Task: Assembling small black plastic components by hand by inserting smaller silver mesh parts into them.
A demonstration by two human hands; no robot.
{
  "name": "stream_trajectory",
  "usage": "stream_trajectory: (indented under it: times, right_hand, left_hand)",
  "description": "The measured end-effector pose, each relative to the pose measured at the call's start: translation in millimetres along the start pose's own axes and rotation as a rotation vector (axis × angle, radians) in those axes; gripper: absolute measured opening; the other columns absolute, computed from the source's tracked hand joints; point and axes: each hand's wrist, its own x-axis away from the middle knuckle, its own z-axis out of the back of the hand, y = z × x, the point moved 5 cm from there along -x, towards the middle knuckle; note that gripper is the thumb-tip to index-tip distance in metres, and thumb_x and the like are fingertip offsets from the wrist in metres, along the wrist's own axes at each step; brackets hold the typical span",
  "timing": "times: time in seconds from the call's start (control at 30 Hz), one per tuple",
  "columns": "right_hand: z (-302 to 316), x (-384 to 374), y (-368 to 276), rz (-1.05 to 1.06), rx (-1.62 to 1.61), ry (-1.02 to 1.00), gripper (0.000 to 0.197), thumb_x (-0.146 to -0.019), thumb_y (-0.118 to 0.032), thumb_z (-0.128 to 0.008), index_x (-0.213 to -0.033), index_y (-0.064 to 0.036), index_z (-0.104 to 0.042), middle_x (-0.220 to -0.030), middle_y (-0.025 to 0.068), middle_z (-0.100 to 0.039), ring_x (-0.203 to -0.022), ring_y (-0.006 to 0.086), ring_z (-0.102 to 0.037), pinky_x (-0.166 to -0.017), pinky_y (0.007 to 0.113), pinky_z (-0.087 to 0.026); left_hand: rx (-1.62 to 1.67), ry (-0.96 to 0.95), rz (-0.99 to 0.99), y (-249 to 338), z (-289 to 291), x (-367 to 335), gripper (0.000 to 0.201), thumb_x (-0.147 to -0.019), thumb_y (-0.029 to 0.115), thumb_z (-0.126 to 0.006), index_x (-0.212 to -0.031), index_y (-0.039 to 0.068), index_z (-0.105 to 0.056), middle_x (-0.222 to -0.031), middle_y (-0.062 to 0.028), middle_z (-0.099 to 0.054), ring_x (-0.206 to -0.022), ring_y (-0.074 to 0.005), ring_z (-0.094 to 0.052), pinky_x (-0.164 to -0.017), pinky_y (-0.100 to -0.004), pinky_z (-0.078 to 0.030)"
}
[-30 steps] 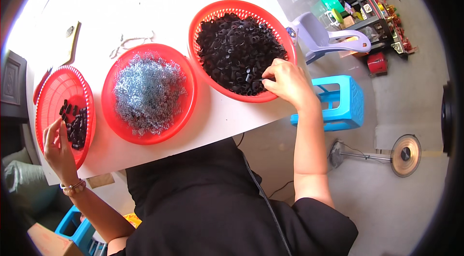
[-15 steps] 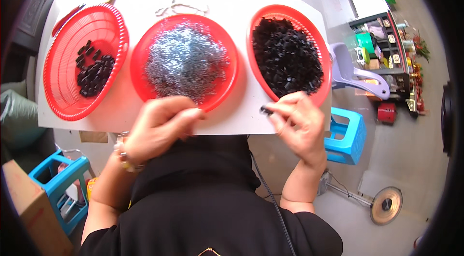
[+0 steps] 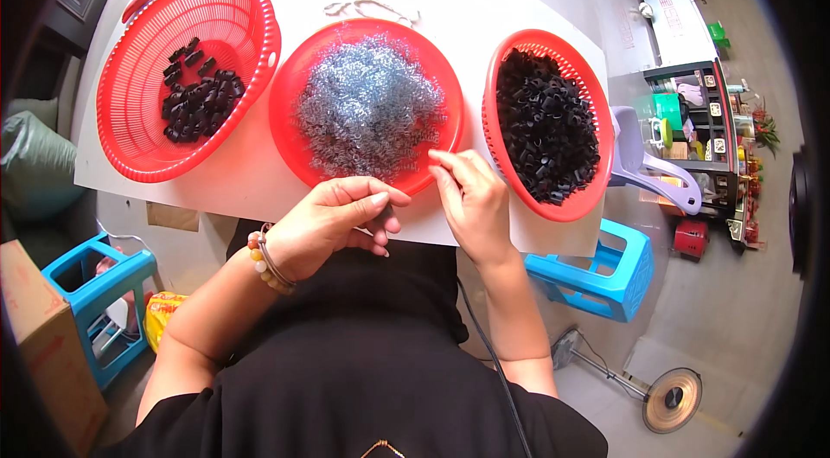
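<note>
My left hand is closed in front of the middle tray, its fingers curled around a small black piece that is mostly hidden. At the right rim of the round red tray, the thumb and fingertips of my right hand are pinched together; anything between them is too small to make out. A heap of tiny silvery metal pieces, spring-like in look, fills that tray. On the right, a red basket holds many short black plastic pieces. The left red basket contains a smaller pile of black pieces.
All three containers stand on a white table. Behind the middle tray lies a whitish string. A lilac scoop juts past the table's right edge. Blue stools flank the table below, and a cardboard box stands at lower left.
My right hand has moved left from the right basket to the middle tray's rim. The black piece no longer shows in its fingers; a dark piece shows in my left hand. The view has shifted.
</note>
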Motion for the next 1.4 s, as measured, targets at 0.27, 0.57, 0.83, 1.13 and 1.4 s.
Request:
stream_trajectory:
  times: [0.27, 0.57, 0.83, 1.13, 1.4]
  right_hand:
    - [-18.6, -21.8, 10.1, 0.064, 0.423, 0.163, 0.013, -0.08, -0.01, -0.066, -0.091, -0.0036, -0.06, -0.084, 0.0109, -0.054, -0.068, 0.0291, -0.059, -0.059, 0.04, -0.048]
    - [-9.3, -10.5, 12.6, -0.11, -0.023, 0.212, 0.009, -0.085, -0.007, -0.064, -0.092, -0.0011, -0.064, -0.075, 0.0074, -0.058, -0.057, 0.015, -0.051, -0.052, 0.028, -0.042]
    - [-13.8, 4.3, 19.7, -0.228, -0.365, 0.179, 0.013, -0.088, -0.003, -0.06, -0.1, -0.0005, -0.065, -0.077, -0.0028, -0.058, -0.059, 0.0014, -0.044, -0.053, 0.017, -0.035]
    - [-4.9, 18.5, -19.6, -0.196, -0.64, 0.084, 0.017, -0.085, 0.001, -0.061, -0.101, 0.0002, -0.066, -0.083, 0.001, -0.06, -0.06, 0.0023, -0.046, -0.054, 0.016, -0.036]
    - [-6.1, 17.7, -35.5, -0.099, -0.575, 0.103, 0.017, -0.082, 0.005, -0.064, -0.098, 0.0013, -0.068, -0.084, 0.0028, -0.059, -0.064, 0.0045, -0.049, -0.054, 0.017, -0.037]
  left_hand:
    - [0.053, 0.065, -0.04, -2.0, 12.4, 1.9, 0.022, -0.098, 0.02, -0.045, -0.107, 0.004, -0.058, -0.086, -0.0041, -0.061, -0.072, -0.0097, -0.058, -0.069, -0.0259, -0.053]
    - [0.135, 0.141, -0.086, 7.6, 16.0, 2.8, 0.023, -0.097, 0.018, -0.046, -0.113, 0.003, -0.055, -0.092, -0.0053, -0.062, -0.077, -0.0118, -0.061, -0.075, -0.0269, -0.053]
    - [0.228, 0.102, -0.085, 9.4, 14.7, 1.3, 0.024, -0.095, 0.013, -0.052, -0.117, 0.003, -0.053, -0.104, -0.0084, -0.063, -0.092, -0.0157, -0.063, -0.082, -0.0289, -0.053]
    - [0.29, 0.12, -0.108, 6.5, 12.0, -3.3, 0.02, -0.09, 0.014, -0.06, -0.108, 0.005, -0.06, -0.095, -0.0024, -0.063, -0.083, -0.0091, -0.061, -0.082, -0.0271, -0.052]
    - [0.322, 0.121, -0.081, 5.2, 2.9, -2.9, 0.022, -0.09, 0.009, -0.058, -0.111, 0.004, -0.058, -0.097, -0.0052, -0.063, -0.088, -0.0132, -0.063, -0.085, -0.0281, -0.051]
